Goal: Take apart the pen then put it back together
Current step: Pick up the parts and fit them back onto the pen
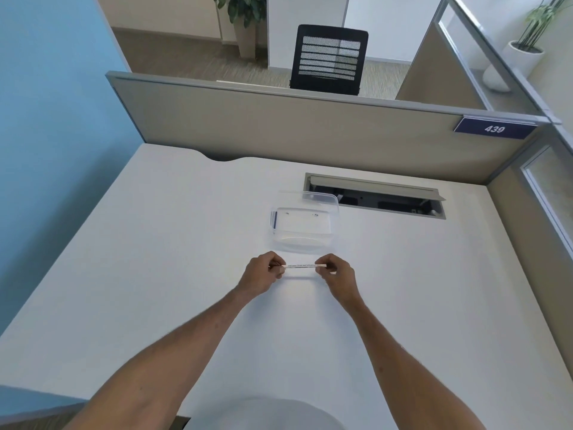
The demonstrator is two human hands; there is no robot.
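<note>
A thin white pen (302, 266) with small print on its barrel is held level just above the white desk (173, 243). My left hand (262, 276) pinches its left end, where a dark tip shows between the fingers. My right hand (336, 276) pinches the right end. The pen looks to be in one piece; both ends are partly hidden by my fingers.
A clear plastic container (305, 226) with a blue clip on its left side stands just beyond the pen. Behind it an open cable slot (375, 195) cuts into the desk. Beige partition walls (310, 131) close the back and right sides.
</note>
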